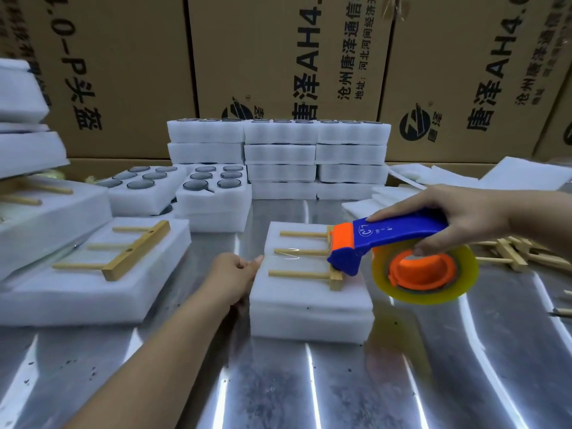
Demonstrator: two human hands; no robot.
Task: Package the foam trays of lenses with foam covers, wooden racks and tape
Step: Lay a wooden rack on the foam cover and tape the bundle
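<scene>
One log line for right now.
step: taping | left hand: steadies foam stack | right hand: tape dispenser on wooden rack

White foam stack (309, 308), wooden rack (309, 258) on top.

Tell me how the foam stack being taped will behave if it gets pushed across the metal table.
The foam stack probably slides easily: it looks light, and the metal table is smooth and shiny. That may be why the left hand braces its edge. Being low and wide, it seems unlikely to tip. Its foam likely dents under hard pressure.
</scene>
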